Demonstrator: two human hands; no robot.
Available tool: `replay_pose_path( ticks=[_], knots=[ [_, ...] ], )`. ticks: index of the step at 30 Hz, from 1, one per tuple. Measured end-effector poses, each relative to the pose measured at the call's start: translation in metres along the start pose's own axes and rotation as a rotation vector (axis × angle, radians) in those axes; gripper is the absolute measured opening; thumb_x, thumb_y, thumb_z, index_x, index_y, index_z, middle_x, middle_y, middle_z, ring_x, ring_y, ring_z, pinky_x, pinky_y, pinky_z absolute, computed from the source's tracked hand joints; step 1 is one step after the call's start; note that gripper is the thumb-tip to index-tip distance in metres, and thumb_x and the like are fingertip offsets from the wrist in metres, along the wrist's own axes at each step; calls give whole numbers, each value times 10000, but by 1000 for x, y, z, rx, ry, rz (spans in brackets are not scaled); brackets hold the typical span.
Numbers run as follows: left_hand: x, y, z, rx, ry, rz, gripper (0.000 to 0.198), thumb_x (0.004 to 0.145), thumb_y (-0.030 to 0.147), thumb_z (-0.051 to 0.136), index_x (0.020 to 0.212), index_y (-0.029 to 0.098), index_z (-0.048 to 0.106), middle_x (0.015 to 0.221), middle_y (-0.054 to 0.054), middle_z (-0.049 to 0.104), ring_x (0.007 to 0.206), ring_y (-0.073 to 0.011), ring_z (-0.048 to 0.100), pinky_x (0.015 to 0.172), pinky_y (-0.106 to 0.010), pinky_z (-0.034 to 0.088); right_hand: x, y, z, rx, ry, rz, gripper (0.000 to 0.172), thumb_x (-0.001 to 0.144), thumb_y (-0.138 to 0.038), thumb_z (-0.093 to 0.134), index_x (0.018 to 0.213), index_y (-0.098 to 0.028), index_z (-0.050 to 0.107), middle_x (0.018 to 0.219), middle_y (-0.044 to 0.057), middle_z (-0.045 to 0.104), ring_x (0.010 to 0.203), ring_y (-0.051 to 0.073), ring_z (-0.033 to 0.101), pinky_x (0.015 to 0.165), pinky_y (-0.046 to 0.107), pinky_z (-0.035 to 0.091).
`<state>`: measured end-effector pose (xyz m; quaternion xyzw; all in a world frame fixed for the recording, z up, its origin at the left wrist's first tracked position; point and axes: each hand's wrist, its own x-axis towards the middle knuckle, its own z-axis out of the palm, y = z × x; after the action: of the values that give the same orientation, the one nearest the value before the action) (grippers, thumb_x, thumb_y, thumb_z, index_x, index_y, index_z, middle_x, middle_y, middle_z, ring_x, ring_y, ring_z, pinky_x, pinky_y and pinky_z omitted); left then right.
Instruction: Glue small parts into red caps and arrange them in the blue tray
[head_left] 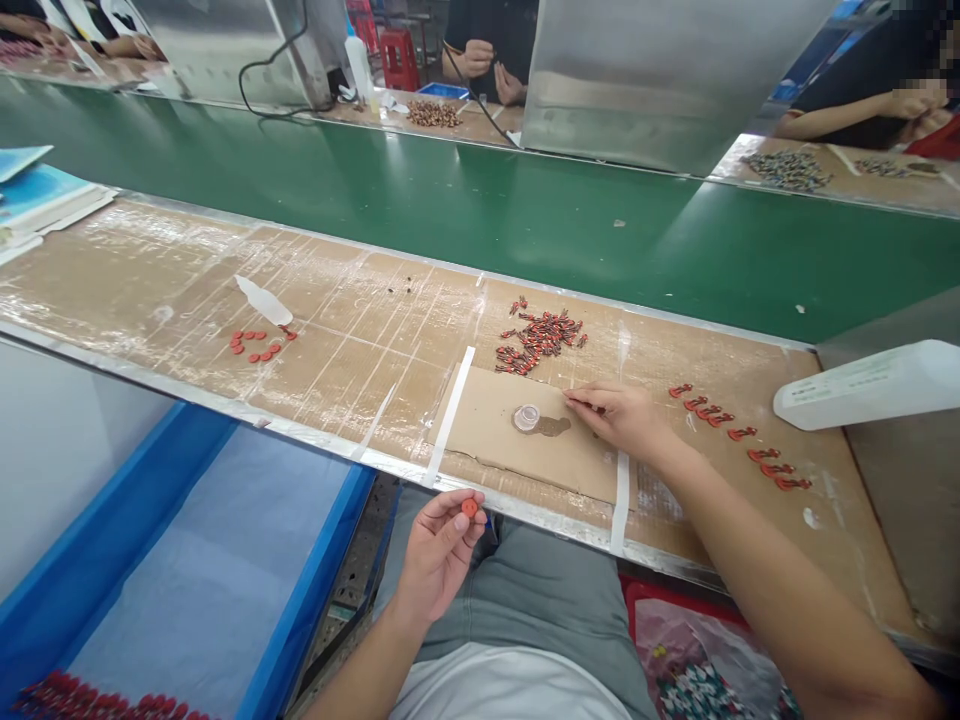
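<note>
My left hand (442, 545), at the table's front edge, pinches a small round red disc (469, 507) between thumb and fingertips. Over the right part of a cardboard sheet (495, 440), my right hand (619, 415) has its fingertips closed on a small dark piece, too small to make out. Just left of that hand, a little clear round cup (526, 417) stands beside a dark wet stain on the cardboard. Behind the sheet lies a pile of small red-and-dark pieces (544, 338). Several red discs with dark pieces on them (705, 408) lie in a row to the right.
Red discs (255, 346) and a white squeeze bottle (264, 300) lie on the left tabletop. A large white bottle (870, 385) lies at the right. Beyond runs a green belt (450, 200), with co-workers' hands past it. A blue bin (187, 560) stands lower left.
</note>
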<state>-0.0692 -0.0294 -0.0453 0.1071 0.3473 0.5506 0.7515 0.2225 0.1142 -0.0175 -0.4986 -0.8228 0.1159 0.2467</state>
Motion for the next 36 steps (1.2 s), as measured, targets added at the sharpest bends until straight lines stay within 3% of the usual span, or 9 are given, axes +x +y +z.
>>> replay_pose_path(
  ticks=[6,12,18,21,26,36],
  knots=[
    [9,-1,11,-6,22,45,220,727,177,807,943,191,765,1000,-61,756,794,-96,710,759,-156,575,-16,-1,14,-21,151,166,224,871,-393,628,948,-236,768,904,33,777,644,169,699,627,298,567],
    [41,12,34,79,-58,225,226,730,210,806,951,192,762,968,-67,753,793,-117,706,768,-205,580,-15,-12,14,60,180,262,187,852,-397,655,921,-276,779,922,30,776,692,197,720,684,329,589],
    [83,14,47,62,-45,349,244,711,225,822,942,183,757,969,-60,747,793,-107,697,810,-232,563,-10,-46,27,460,483,480,304,805,-426,712,1029,-226,760,994,61,766,772,220,728,706,363,611],
    [89,11,46,31,-21,353,255,728,223,810,972,180,751,1000,-58,741,823,-99,693,839,-228,546,-9,-64,39,498,561,401,284,822,-382,707,1058,-231,750,998,64,764,813,222,725,750,376,607],
    [87,9,43,5,-12,349,266,719,213,818,974,183,749,1005,-50,739,849,-100,694,848,-228,541,-7,-74,50,295,587,215,211,857,-310,671,1043,-253,753,977,67,760,820,210,713,773,370,593],
    [86,9,43,-13,-35,319,257,740,255,808,982,192,748,985,-52,749,798,-98,698,787,-218,553,-7,-70,57,152,546,211,187,863,-349,651,988,-271,766,914,66,767,718,213,702,725,387,592]
  ],
)
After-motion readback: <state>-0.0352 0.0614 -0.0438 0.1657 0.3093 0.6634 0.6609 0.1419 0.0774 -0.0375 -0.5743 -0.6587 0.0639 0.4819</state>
